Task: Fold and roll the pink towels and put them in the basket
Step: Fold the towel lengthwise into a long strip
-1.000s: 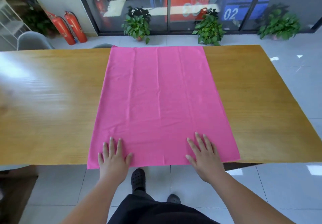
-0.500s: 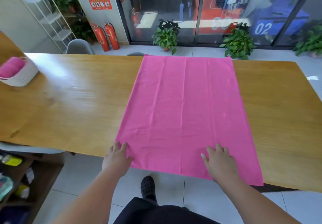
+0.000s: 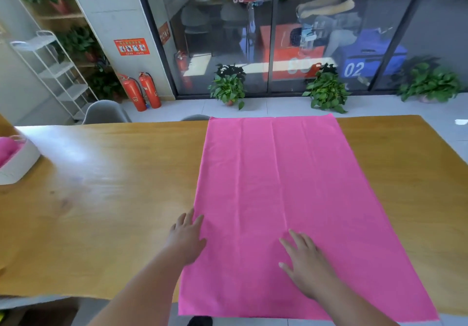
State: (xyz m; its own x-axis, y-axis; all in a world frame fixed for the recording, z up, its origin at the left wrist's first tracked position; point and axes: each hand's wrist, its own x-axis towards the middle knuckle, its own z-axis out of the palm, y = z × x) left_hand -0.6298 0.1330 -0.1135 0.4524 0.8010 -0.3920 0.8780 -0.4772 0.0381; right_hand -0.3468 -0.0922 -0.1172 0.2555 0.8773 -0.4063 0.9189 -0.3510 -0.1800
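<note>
A large pink towel (image 3: 283, 186) lies spread flat across the wooden table (image 3: 106, 199), its near edge hanging a little over the table's front. My left hand (image 3: 186, 237) lies flat at the towel's left edge, fingers straight. My right hand (image 3: 305, 262) presses flat on the towel's near middle with fingers spread. At the far left stands a white basket (image 3: 19, 162) with a rolled pink towel (image 3: 6, 148) inside, partly cut off by the frame.
A grey chair (image 3: 103, 113) stands behind the table's far left side. Beyond are a white shelf rack (image 3: 53, 72), two red fire extinguishers (image 3: 141, 91) and potted plants (image 3: 229, 86) along a glass wall.
Both hands have slid forward from the towel's near edge toward its middle. The view has tilted up and shifted left, bringing the basket to the frame's left edge.
</note>
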